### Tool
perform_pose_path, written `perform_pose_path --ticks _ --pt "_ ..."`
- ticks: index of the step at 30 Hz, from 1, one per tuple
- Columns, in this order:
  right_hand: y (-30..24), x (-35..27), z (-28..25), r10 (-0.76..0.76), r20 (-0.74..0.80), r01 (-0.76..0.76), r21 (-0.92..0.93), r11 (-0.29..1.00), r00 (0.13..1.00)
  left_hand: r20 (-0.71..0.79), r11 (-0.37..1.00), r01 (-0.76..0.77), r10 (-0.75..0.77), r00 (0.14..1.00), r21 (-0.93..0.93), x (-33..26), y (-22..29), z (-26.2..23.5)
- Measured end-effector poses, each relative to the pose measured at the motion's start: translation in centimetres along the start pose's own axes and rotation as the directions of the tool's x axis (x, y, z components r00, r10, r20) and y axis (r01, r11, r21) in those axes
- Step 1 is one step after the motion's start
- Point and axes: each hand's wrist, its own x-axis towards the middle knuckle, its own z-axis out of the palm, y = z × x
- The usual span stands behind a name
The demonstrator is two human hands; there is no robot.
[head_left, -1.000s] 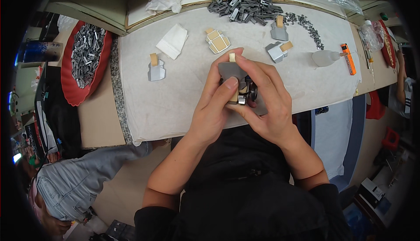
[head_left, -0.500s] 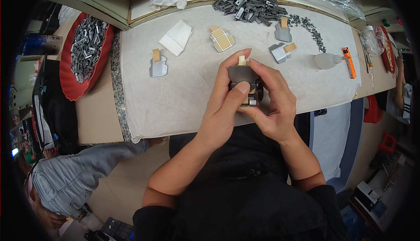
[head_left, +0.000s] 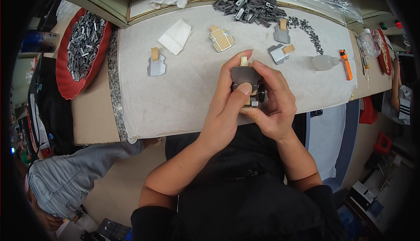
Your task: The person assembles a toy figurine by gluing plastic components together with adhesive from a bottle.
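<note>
Both my hands hold a small dark grey assembly (head_left: 246, 73) over the front part of the white-covered table. It has a flat plate on top, a cream tab at its far end, and a black round part at its right side. The thumb of my left hand (head_left: 224, 117) presses on the plate, its fingers along the left side. My right hand (head_left: 282, 110) curls around the right side, its thumb under the near end. Beyond them lie a silver-rimmed piece with tan faces (head_left: 222, 41) and silver-grey pieces with tan tabs (head_left: 156, 68), (head_left: 276, 54), (head_left: 282, 36).
A pile of grey parts (head_left: 247, 3) lies at the back, with tiny dark pieces (head_left: 311, 30) beside it. A translucent bottle (head_left: 323, 62) and an orange box (head_left: 346, 65) stand right. A red tray (head_left: 65, 68) of grey parts and another person's leg (head_left: 87, 166) are left.
My grip looks the same. The table and its things have shifted slightly left in the view, while my hands with the assembly stay nearly in place.
</note>
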Motion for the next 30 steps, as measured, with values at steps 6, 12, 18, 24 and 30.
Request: perform_pose_path --ticks 6,12,18,24,30 --pt "-0.32 0.37 0.61 -0.053 -0.112 0.049 -0.039 0.998 0.992 -0.001 0.999 -0.034 0.034 0.999 -0.012 0.01 0.00 0.00" --pt "-0.26 0.31 0.56 -0.060 -0.117 0.054 -0.047 0.997 0.991 0.002 0.999 -0.048 0.048 0.999 -0.007 0.05 -0.09 -0.11" --pt "-0.23 0.24 0.65 -0.031 -0.126 0.028 -0.027 0.999 0.992 0.007 0.999 -0.036 0.036 0.999 0.005 0.28 -0.01 -0.16" --pt "-0.27 0.30 0.69 -0.042 -0.122 0.038 -0.040 0.999 0.992 0.007 0.993 -0.068 0.067 0.998 0.101 0.26 -0.25 -0.45" --pt "-0.42 0.44 0.69 -0.054 -0.129 0.045 -0.074 0.996 0.990 0.017 0.997 -0.043 0.042 0.999 0.071 0.37 -0.25 -0.56"
